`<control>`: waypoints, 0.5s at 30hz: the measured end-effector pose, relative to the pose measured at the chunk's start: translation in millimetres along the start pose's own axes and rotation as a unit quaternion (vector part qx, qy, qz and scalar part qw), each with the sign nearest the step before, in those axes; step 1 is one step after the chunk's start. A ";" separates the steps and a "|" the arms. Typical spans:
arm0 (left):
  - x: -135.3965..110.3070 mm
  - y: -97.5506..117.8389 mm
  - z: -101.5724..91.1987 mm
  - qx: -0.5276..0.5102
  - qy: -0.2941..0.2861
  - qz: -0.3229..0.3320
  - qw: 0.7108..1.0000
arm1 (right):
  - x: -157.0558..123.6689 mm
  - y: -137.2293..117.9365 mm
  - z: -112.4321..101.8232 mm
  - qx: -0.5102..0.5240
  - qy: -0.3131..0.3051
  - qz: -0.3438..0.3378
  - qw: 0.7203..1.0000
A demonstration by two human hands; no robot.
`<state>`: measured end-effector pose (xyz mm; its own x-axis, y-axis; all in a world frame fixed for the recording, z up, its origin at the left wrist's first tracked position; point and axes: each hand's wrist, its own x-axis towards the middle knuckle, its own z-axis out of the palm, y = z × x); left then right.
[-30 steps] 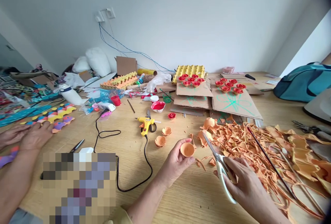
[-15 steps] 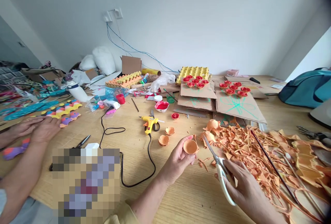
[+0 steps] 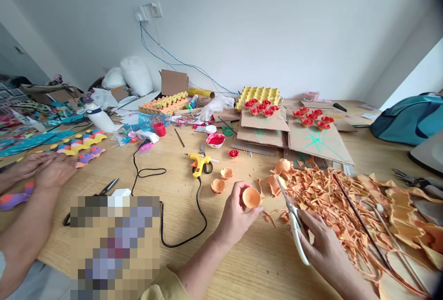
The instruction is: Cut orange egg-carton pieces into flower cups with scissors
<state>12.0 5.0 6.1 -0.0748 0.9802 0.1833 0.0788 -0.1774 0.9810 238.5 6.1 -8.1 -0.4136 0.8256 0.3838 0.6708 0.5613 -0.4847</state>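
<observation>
While one orange paper cup (image 3: 251,197) is pinched at its rim by the left hand (image 3: 235,214), in front and to the right of the yellow glue gun (image 3: 199,160), one pair of scissors (image 3: 294,219) is clasped in the right hand (image 3: 323,247), blades just beside the cup. Two cut orange cups (image 3: 218,185) are laid right of the glue gun, unpainted like the held one. One loose red flower (image 3: 234,153) is seen right of it and farther back. A heap of orange scraps (image 3: 328,194) is spread farther right. Roughly thirteen red flowers are set on two cardboard sheets (image 3: 313,141) beyond.
</observation>
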 end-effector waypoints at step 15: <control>-1.8 15.0 -5.2 -0.059 -0.026 0.011 0.998 | 10.1 -1.5 3.8 -0.062 0.013 -0.052 0.997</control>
<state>8.1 0.2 20.8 -0.0216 0.9786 0.2047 -0.0389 -0.2054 0.9779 230.9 13.8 -6.5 -0.4694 0.7608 0.4483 0.6965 0.6310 -0.3417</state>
